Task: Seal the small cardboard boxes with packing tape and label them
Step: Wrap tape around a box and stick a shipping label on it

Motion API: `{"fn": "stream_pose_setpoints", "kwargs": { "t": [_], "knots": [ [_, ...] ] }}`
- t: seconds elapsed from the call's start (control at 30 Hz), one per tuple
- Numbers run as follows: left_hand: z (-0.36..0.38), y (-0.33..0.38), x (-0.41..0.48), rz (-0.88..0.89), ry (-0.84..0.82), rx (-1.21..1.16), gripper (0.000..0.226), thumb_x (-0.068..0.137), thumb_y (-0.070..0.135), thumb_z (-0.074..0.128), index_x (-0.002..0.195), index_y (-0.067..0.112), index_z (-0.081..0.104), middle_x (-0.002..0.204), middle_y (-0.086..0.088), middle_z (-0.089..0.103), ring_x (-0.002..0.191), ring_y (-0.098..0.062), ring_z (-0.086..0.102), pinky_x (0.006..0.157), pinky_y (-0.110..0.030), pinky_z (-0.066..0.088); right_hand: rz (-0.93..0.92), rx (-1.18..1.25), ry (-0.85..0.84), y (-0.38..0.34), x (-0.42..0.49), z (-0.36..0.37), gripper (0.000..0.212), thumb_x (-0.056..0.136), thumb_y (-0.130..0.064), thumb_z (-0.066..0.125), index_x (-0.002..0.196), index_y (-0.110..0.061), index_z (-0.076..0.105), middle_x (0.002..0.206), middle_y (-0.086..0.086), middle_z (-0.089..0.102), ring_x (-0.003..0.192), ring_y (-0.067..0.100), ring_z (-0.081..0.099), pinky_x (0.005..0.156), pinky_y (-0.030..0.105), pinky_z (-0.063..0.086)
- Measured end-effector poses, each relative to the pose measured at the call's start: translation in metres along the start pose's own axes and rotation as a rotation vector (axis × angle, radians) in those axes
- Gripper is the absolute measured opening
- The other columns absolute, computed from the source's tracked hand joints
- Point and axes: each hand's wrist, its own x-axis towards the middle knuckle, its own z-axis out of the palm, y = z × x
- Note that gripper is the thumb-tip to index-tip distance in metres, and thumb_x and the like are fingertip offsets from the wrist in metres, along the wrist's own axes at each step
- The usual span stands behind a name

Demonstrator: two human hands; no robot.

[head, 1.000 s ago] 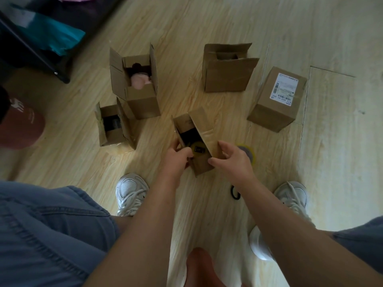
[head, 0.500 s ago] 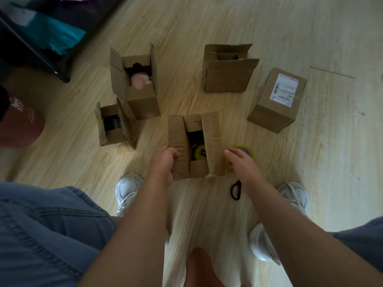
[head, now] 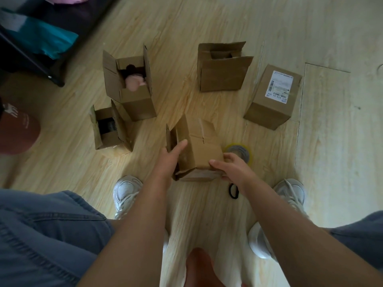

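Both arms reach forward and down. The left hand (head: 171,157) lies with straight fingers flat against the left side of the tilted box (head: 202,146), in the middle of the scene. The right hand (head: 233,167) grips the box's near right corner, thumb on top and fingers curled under, just beside the roll of tape (head: 241,151) on the floor (head: 186,104).

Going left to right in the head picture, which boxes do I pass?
open box with a dark thing → open box with a pink thing → held box → far open box → labelled box
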Motion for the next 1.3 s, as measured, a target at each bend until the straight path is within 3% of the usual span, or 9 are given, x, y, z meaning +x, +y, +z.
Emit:
{"fn": "stream_pose_setpoints", "kwargs": {
  "t": [0.1, 0.27, 0.5, 0.63, 0.8, 0.97, 1.1, 1.2, 1.3],
  "knots": [
    [0.003, 0.0, 0.002, 0.045, -0.017, 0.102, 0.103, 0.066, 0.053, 0.085, 0.149, 0.018, 0.035, 0.139, -0.003, 0.052, 0.118, -0.024, 0.055, 0.096, -0.04, 0.05, -0.035, 0.022, 0.006, -0.003, -0.001, -0.001, 0.062, 0.08, -0.032, 0.083, 0.133, -0.019, 0.052, 0.117, 0.001, 0.066, 0.103, 0.016, 0.066, 0.089, 0.032, 0.055],
    [-0.004, 0.003, 0.001, 0.049, -0.067, 0.048, 0.048, 0.079, 0.012, 0.077, 0.121, 0.022, 0.056, 0.111, 0.002, 0.067, 0.096, -0.014, 0.063, 0.068, -0.026, 0.048, -0.048, 0.042, 0.024, -0.005, -0.002, -0.001, 0.044, 0.081, -0.014, 0.082, 0.117, -0.017, 0.056, 0.113, 0.006, 0.065, 0.098, 0.02, 0.067, 0.086, 0.036, 0.056],
    [-0.023, -0.013, 0.006, 0.016, -0.204, -0.082, 0.086, 0.065, -0.015, 0.076, 0.132, 0.026, 0.041, 0.133, -0.004, 0.054, 0.118, -0.026, 0.053, 0.087, -0.039, 0.049, -0.023, -0.038, 0.043, 0.006, -0.001, 0.003, 0.036, 0.082, -0.003, 0.077, 0.108, -0.01, 0.054, 0.105, 0.007, 0.063, 0.094, 0.026, 0.067, 0.091, 0.046, 0.057],
    [-0.021, -0.011, 0.004, 0.022, -0.194, -0.067, 0.098, 0.052, -0.004, 0.083, 0.134, 0.026, 0.039, 0.137, -0.003, 0.053, 0.118, -0.025, 0.054, 0.085, -0.037, 0.049, -0.028, -0.06, 0.047, 0.005, 0.001, 0.005, 0.041, 0.082, -0.005, 0.078, 0.113, -0.012, 0.052, 0.108, 0.006, 0.063, 0.096, 0.021, 0.066, 0.087, 0.04, 0.058],
    [-0.01, -0.005, 0.002, 0.027, -0.042, 0.02, 0.092, 0.072, 0.01, 0.085, 0.146, 0.018, 0.031, 0.126, -0.002, 0.055, 0.097, -0.014, 0.058, 0.068, -0.029, 0.048, -0.044, -0.072, 0.02, 0.0, -0.001, 0.009, 0.057, 0.084, -0.013, 0.079, 0.132, -0.017, 0.048, 0.129, 0.002, 0.057, 0.109, 0.015, 0.06, 0.083, 0.026, 0.048],
    [0.002, -0.009, 0.007, 0.119, 0.222, 0.19, 0.098, 0.067, 0.034, 0.088, 0.145, 0.019, 0.03, 0.127, -0.002, 0.052, 0.11, -0.023, 0.055, 0.098, -0.045, 0.05, -0.176, -0.334, 0.028, -0.002, 0.0, 0.024, 0.072, 0.085, -0.026, 0.078, 0.148, -0.026, 0.043, 0.139, 0.001, 0.047, 0.121, 0.015, 0.051, 0.089, 0.027, 0.044],
    [0.012, -0.008, 0.012, 0.166, 0.345, 0.349, 0.096, 0.07, 0.047, 0.084, 0.144, 0.017, 0.032, 0.135, -0.009, 0.047, 0.12, -0.03, 0.052, 0.098, -0.046, 0.049, -0.187, -0.239, -0.136, -0.006, 0.004, 0.037, 0.06, 0.088, -0.025, 0.075, 0.143, -0.026, 0.053, 0.127, -0.004, 0.063, 0.116, 0.012, 0.06, 0.104, 0.038, 0.049],
    [0.021, -0.008, 0.015, 0.176, 0.326, 0.379, 0.082, 0.083, 0.05, 0.072, 0.147, 0.018, 0.032, 0.139, -0.01, 0.044, 0.121, -0.031, 0.052, 0.099, -0.047, 0.048, -0.164, -0.159, -0.169, -0.008, 0.006, 0.039, 0.069, 0.088, -0.027, 0.075, 0.149, -0.023, 0.043, 0.136, -0.006, 0.058, 0.12, 0.009, 0.056, 0.106, 0.032, 0.045],
    [0.026, -0.009, 0.019, 0.195, 0.312, 0.357, 0.057, 0.098, 0.044, 0.052, 0.147, 0.02, 0.036, 0.141, -0.01, 0.044, 0.122, -0.03, 0.052, 0.102, -0.047, 0.046, -0.194, -0.147, -0.135, -0.009, 0.015, 0.032, 0.065, 0.093, -0.004, 0.065, 0.151, -0.018, 0.039, 0.135, -0.007, 0.053, 0.125, 0.01, 0.05, 0.103, 0.027, 0.042]
  ]
}}
